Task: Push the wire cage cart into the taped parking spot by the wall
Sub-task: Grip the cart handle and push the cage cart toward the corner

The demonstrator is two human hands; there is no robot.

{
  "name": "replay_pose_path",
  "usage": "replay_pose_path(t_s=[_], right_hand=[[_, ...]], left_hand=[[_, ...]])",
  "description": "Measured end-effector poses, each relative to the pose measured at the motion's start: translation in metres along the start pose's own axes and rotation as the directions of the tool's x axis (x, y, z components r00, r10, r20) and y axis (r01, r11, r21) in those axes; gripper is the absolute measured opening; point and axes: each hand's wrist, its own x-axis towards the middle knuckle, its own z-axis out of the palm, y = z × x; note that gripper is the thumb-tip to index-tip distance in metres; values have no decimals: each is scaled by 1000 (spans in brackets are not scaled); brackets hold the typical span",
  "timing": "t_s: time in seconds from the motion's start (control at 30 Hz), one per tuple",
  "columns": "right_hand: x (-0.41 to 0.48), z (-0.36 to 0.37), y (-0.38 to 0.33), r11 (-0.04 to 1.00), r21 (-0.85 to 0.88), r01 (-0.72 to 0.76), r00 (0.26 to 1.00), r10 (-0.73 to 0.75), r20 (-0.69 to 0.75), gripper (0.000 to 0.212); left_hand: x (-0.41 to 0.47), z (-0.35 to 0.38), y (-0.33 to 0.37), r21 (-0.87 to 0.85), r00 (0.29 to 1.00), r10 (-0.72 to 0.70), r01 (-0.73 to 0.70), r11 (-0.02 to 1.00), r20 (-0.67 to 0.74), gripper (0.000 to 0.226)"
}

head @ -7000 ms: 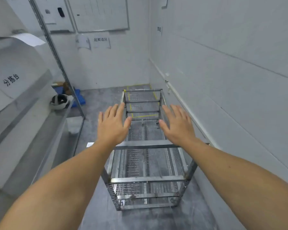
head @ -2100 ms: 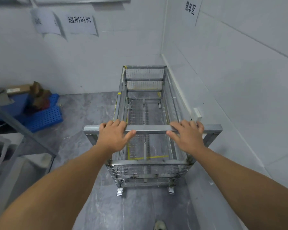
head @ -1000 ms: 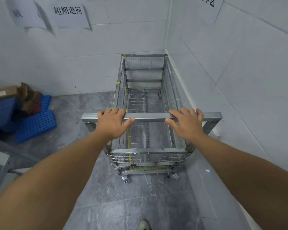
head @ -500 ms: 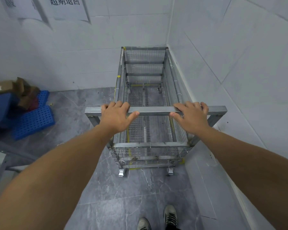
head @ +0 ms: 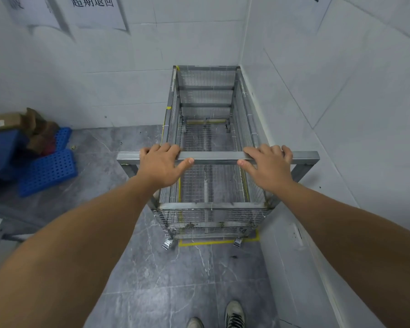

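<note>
Head view, single entry.

Wire cage cart (head: pixel 206 147): long, narrow, open-topped; galvanised mesh panels on a square-tube steel frame, small castors at the near corners. It stands lengthwise in the room corner, its far end at or very near the back wall (head: pixel 128 79) and its right flank close along the side wall (head: pixel 341 91); whether it touches either cannot be told.

Handle bar (head: pixel 216 156): flat grey steel rail across the near end, wider than the cage, carried on angled struts.

Left hand (head: pixel 162 165): clamped over the bar, fingers hooked across the top, thumb extended along the near edge. Right hand (head: pixel 269 168): likewise wrapped on the bar. The spaced two-hand grip looks suited to steering a long cart straight.

Yellow tape (head: pixel 208 243): thin floor line, visible just behind the near castors and through the mesh floor; judged, the cart sits inside the marked bay, task near complete.

Floor (head: pixel 175 280): grey marbled tile, smooth.

Blue perforated plastic pallets (head: pixel 47 171): left, well apart, with cardboard beside them.
</note>
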Motion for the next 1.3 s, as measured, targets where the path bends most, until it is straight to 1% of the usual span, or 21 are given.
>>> replay_pose_path(t_s=[0.23,0.37,0.63,0.73,0.87,1.0,1.17,1.3], right_hand=[[9,4,8,1000,17,25,999,-25,-28,44],[11,4,11,999,18,34,999,-34,-27,47],[9,4,10,999,-3,48,998,-48,-27,45],[10,5,11,999,-2,39,999,-39,-28,49],[10,5,11,999,-26,18,1000,-18,-6,51],[11,0,9,1000,-1,3,1000,-3,5,50],[10,-3,2,992,104,-78,997,79,-2,51],[12,-6,1,991,88,-100,995,97,28,52]], left_hand=[[10,1,4,8,1000,-20,20,1000,8,69],[13,-1,6,9,999,-35,34,999,29,75],[12,-3,9,18,998,-48,47,999,39,78],[12,-4,9,22,997,-49,48,999,53,79],[12,-3,7,12,997,-43,42,999,70,76],[14,-5,6,-2,995,-41,41,999,89,75],[17,-6,9,-22,989,-61,65,998,131,62],[19,-8,12,3,987,-75,75,997,141,65]])
